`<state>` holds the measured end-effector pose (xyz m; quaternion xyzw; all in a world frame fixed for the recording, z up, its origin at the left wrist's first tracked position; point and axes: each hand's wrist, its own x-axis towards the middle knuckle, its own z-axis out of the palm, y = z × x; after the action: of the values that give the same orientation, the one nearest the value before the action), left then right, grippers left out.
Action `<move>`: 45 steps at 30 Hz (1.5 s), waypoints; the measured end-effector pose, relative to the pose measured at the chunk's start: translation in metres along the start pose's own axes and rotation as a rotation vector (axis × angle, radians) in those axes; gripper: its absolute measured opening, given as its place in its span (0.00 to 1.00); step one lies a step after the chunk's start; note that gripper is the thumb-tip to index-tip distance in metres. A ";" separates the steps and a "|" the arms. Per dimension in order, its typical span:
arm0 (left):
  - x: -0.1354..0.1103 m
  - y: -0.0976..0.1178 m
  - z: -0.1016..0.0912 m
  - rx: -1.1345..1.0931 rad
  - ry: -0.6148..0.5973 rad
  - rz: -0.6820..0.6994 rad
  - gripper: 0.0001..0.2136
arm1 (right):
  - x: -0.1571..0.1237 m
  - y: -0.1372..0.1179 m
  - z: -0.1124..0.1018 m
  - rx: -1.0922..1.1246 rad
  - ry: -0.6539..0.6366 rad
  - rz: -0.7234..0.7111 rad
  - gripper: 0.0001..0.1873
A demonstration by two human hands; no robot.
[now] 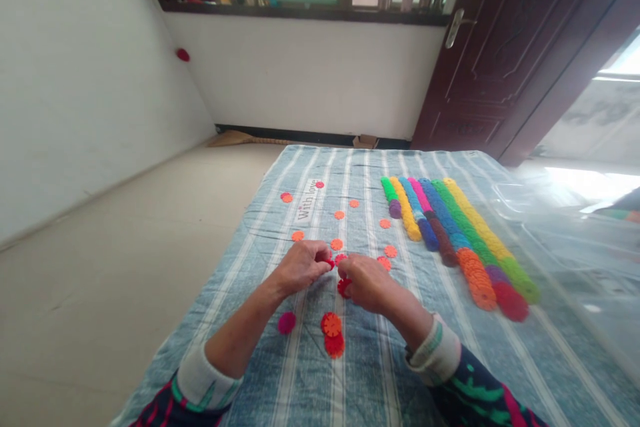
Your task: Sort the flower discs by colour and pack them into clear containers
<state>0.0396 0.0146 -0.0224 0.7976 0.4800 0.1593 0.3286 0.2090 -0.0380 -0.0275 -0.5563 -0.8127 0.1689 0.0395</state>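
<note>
Near the middle of the cloth-covered table, my left hand pinches a red notched disc between thumb and fingers. Close beside it, my right hand is closed with its fingers on another red disc; part of that disc is hidden by the fingers. A pinkish-red disc lies between the two hands. Nearer to me, an orange disc overlaps a red-orange disc. A magenta disc rests below my left hand. Several orange discs, such as this orange disc, lie scattered beyond the hands.
Rows of overlapping coloured discs run along the table's right side. Beyond them stands a clear plastic box. The striped cloth has printed lettering at left. A door and a windowsill are at the back.
</note>
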 end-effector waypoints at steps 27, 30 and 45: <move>0.026 0.008 0.015 0.001 -0.109 -0.024 0.05 | 0.011 0.034 0.003 0.589 0.301 0.160 0.05; 0.024 0.008 0.017 -0.111 -0.130 -0.038 0.05 | 0.010 0.035 0.001 0.625 0.296 0.154 0.06; 0.041 0.049 0.030 -0.151 0.041 0.103 0.08 | 0.004 0.057 -0.002 0.845 0.634 0.216 0.04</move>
<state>0.1092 0.0232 -0.0136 0.7908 0.4316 0.2283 0.3692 0.2586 -0.0154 -0.0439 -0.5962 -0.5602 0.3080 0.4858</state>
